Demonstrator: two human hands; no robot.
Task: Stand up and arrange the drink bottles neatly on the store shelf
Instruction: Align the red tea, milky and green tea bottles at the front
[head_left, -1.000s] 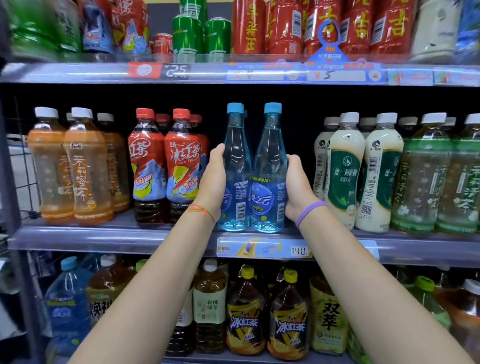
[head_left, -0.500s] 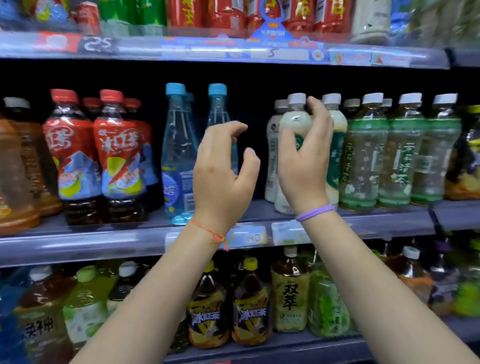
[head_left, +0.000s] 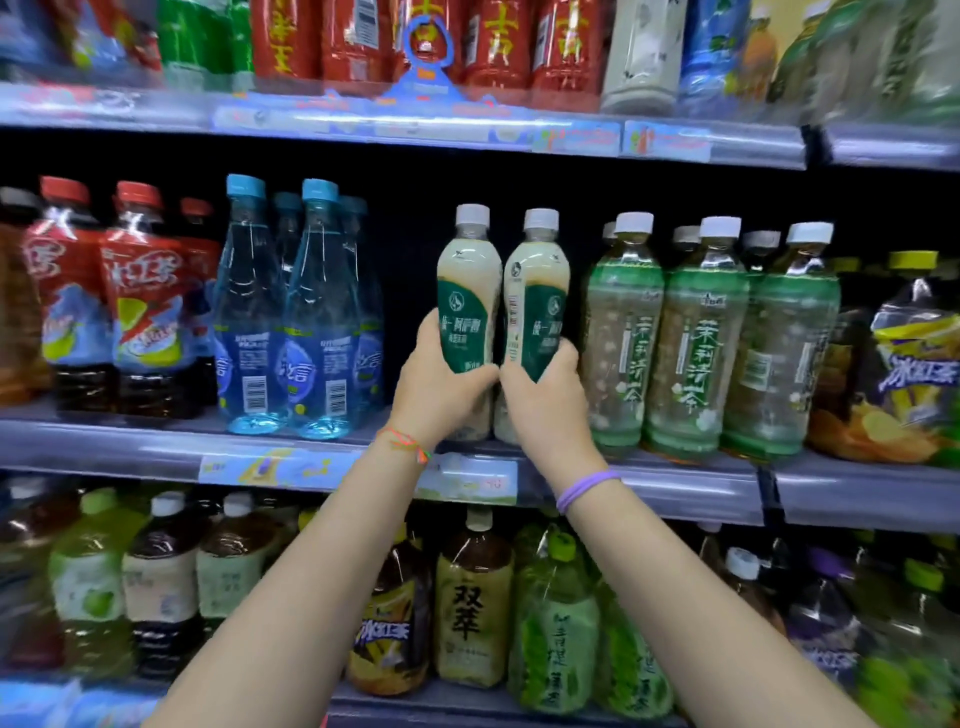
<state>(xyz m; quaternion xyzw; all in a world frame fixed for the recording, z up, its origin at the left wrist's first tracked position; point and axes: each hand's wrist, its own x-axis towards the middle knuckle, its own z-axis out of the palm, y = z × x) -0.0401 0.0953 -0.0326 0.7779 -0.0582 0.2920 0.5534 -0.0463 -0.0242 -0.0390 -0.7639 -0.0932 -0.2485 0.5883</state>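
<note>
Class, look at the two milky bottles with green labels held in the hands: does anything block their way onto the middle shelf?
Nothing visible does. The left hand and right hand each grip a milky bottle over a gap on the middle shelf.

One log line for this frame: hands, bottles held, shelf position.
left hand: grips left milk tea bottle | right hand: grips right milk tea bottle | both upright, side by side, middle shelf

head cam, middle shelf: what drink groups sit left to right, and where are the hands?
red-cap iced tea bottles → blue-cap clear bottles → left milk tea bottle gripped by left hand → right milk tea bottle gripped by right hand → green-label tea bottles → yellow-cap bottle.
</note>
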